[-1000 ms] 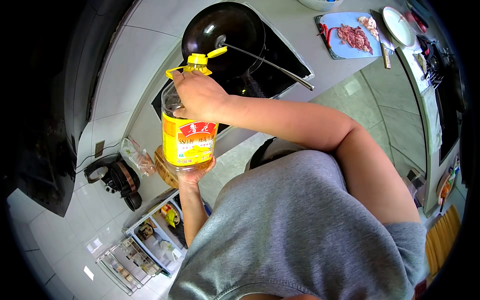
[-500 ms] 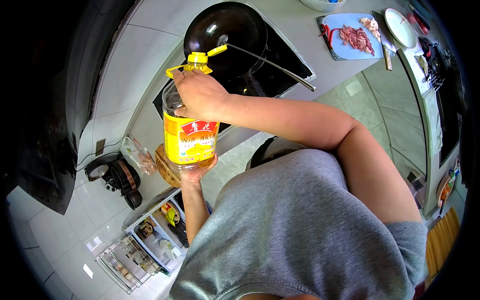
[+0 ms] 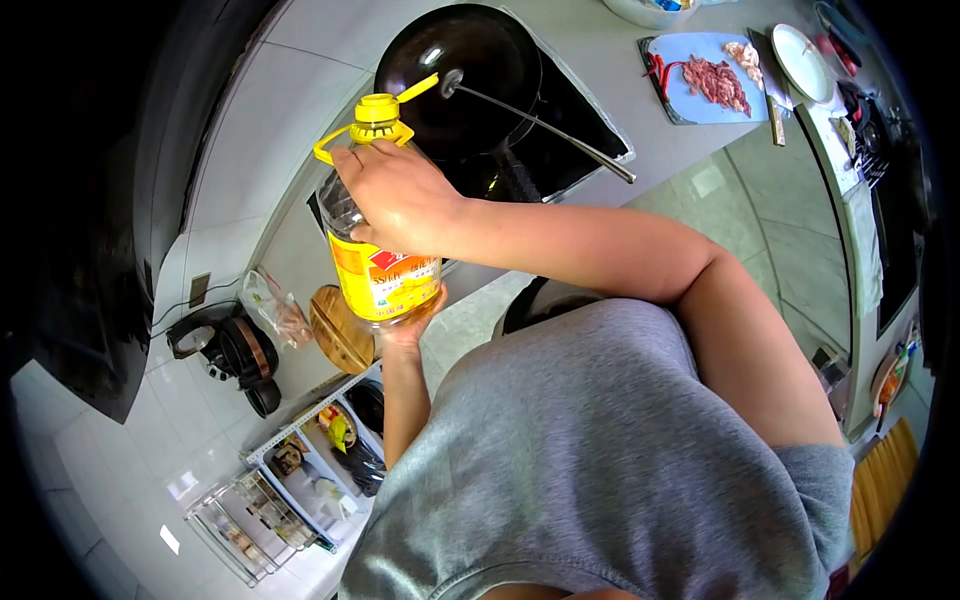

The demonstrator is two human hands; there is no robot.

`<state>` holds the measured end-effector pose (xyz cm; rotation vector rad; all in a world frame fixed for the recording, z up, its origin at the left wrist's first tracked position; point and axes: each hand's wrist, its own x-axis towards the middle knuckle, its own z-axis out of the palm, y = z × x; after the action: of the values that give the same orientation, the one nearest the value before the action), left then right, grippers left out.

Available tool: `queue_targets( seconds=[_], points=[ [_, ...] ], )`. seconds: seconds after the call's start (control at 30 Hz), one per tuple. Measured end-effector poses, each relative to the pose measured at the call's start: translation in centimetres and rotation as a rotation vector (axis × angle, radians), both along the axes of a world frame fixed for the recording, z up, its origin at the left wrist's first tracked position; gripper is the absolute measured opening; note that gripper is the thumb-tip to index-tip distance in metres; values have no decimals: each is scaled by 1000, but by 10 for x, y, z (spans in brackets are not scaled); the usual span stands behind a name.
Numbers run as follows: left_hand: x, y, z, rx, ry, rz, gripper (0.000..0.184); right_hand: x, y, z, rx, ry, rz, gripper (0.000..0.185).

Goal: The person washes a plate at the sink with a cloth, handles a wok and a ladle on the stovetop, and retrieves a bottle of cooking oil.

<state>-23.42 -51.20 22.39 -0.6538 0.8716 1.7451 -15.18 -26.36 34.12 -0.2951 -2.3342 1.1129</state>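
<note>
A large clear oil bottle with a yellow-and-red label is held in front of the stove. Its yellow cap is flipped open, the lid sticking out toward the wok. My right hand wraps the bottle's upper part, just below the neck and its yellow handle. Underneath, my left hand grips the base, partly hidden by the bottle. Beyond the bottle sits a dark wok on the cooktop. A long-handled metal ladle rests in the wok, its handle reaching out past the rim.
On the counter at right lie a blue cutting board with sliced meat and red chilies, a knife and a white plate. To the left are a round wooden board, a plastic bag and a black appliance.
The bottle has tipped a little, its top shifting left in view and its base slightly right. Both hands have moved with it and keep their hold.
</note>
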Motion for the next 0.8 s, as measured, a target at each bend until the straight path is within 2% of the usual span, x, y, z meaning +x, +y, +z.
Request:
queue_targets(
  seconds=[0.1, 0.2, 0.27, 0.5, 0.63, 0.73, 0.8],
  points=[
    [-1, 10, -24, 94, -38, 36, 61, 1, -6, 6, 30, 79, -13, 77],
    [7, 21, -50, 260, -47, 61, 58, 5, -14, 13, 136, 117, -2, 77],
    [18, 25, -55, 276, 3, 71, 59, 11, -25, 19, 229, 177, 3, 75],
    [44, 5, -56, 427, 175, 9, 58, 43, -75, 35, 245, 221, 6, 67],
    [64, -14, -50, 463, 261, -45, 58, 64, -108, 30, 214, 198, 31, 58],
    [83, -30, -45, 483, 311, -56, 57, 80, -130, 26, 222, 288, 28, 45],
    [98, -40, -42, 493, 337, -48, 57, 95, -140, 27, 210, 234, 72, 44]
  ],
)
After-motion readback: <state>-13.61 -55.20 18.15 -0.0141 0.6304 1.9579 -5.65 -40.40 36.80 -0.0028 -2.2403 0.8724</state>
